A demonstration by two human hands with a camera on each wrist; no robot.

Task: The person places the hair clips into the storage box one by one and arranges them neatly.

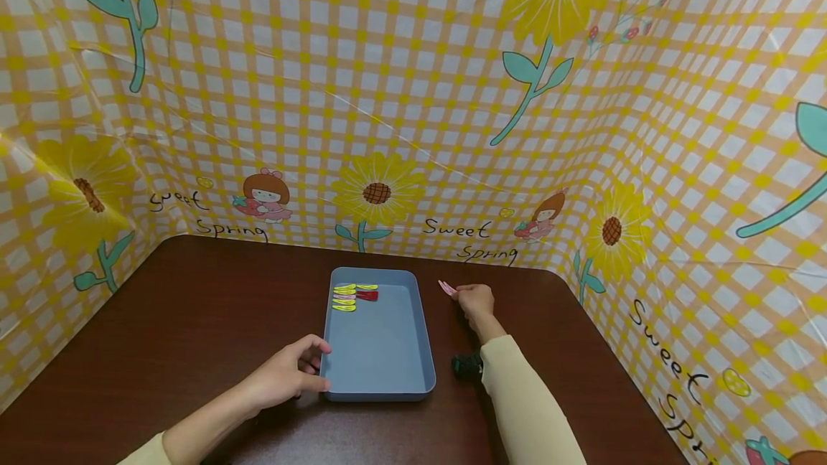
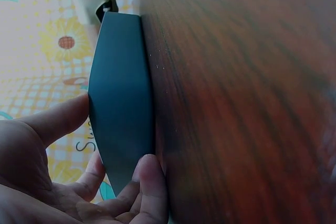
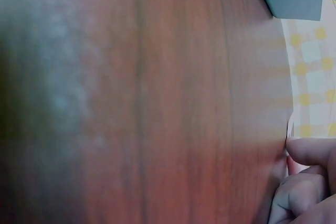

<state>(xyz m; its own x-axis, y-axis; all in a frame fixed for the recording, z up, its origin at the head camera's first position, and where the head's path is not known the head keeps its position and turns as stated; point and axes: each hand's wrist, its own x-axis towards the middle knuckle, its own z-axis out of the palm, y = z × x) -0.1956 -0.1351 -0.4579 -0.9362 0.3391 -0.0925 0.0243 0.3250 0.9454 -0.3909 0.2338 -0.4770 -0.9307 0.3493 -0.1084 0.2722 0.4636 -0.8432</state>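
A blue-grey tray [image 1: 377,350] lies on the table, its long sides running away from me. My left hand [image 1: 291,373] holds it by the left side near the front corner; in the left wrist view thumb and fingertips rest against the outer wall [image 2: 121,82]. Off the tray's far right side, my right hand [image 1: 477,301] pinches pink hair clips [image 1: 446,288] by one end, tips pointing away. In the right wrist view the fingers mostly cover them. Inside the tray's far left corner lie yellow hair clips [image 1: 344,308], a pink one [image 1: 344,297] and red ones [image 1: 367,296].
A small black object [image 1: 466,366] is beside my right forearm, right of the tray. The dark brown table [image 1: 245,300] runs back to a checked cloth [image 1: 413,113] with sunflowers, which hangs behind and along both sides.
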